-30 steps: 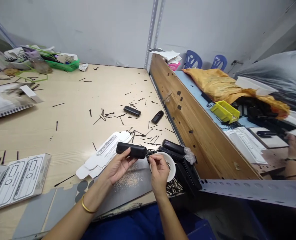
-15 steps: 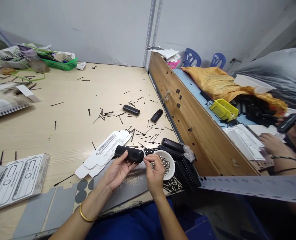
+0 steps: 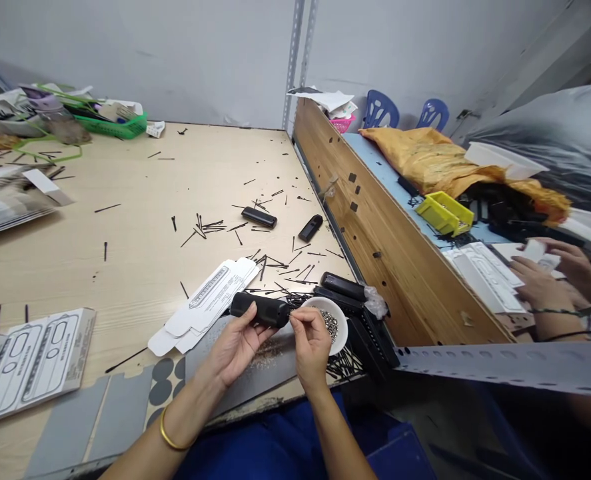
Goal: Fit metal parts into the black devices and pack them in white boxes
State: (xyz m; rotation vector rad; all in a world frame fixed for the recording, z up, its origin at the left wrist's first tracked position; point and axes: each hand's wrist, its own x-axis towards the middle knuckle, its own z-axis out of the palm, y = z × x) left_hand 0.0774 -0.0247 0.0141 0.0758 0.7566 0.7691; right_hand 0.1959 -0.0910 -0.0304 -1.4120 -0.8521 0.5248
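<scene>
My left hand (image 3: 238, 347) grips a black elongated plastic casing (image 3: 259, 309), thumb across its near side. At the casing's right end my right hand (image 3: 311, 343) is closed in a pinch; whatever lies between the fingertips is too small to make out. Just behind the right hand stands a white bowl (image 3: 342, 337) of small shiny metal pieces. Beneath my hands lies a grey sheet (image 3: 215, 363) sprinkled with brownish crumbs. A flattened white printed carton (image 3: 208, 300) rests beyond the left hand.
Thin black sticks (image 3: 270, 260) are scattered over the table. Two black casings (image 3: 259, 217) lie farther back, with more black parts (image 3: 345, 287) by the wooden divider (image 3: 375, 267). Printed boxes (image 3: 40, 360) sit at left. Past the divider, a co-worker's hands (image 3: 535, 280) handle white paper pieces.
My hands keep nearly the same pose at the casing, while the view has shifted slightly. Across the divider, the co-worker's hands no longer hold the black device and now handle white pieces.
</scene>
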